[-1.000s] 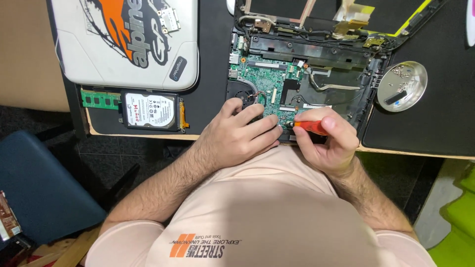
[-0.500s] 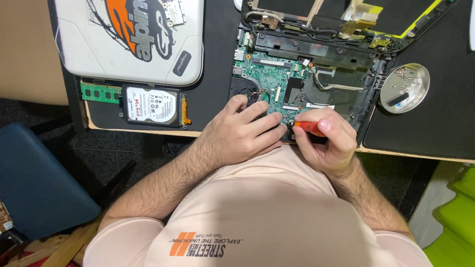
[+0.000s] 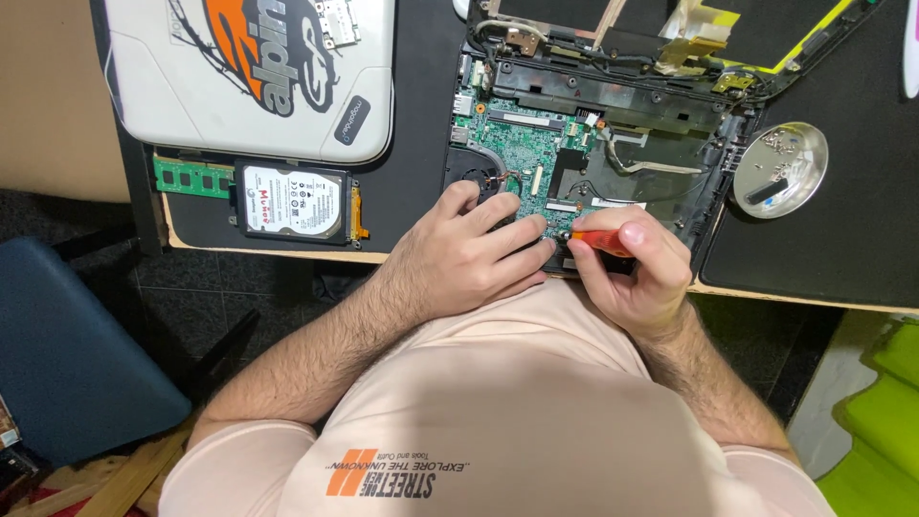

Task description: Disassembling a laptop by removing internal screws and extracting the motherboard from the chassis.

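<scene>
R hand (image 3: 632,273) pinches red screwdriver (image 3: 601,241), fingers pressed tight; L hand (image 3: 469,254) at its 9 o'clock, fingers together flat on laptop board (image 3: 522,153)

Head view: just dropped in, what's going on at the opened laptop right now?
A person is working on an opened laptop base on a black mat, with its green circuit board exposed. The right hand grips a red-handled screwdriver, tip at the board's near edge. The left hand rests on the board beside it, steadying. To the left lie a hard drive, a green memory stick and a white cover. A round metal dish to the right holds small screws.
</scene>
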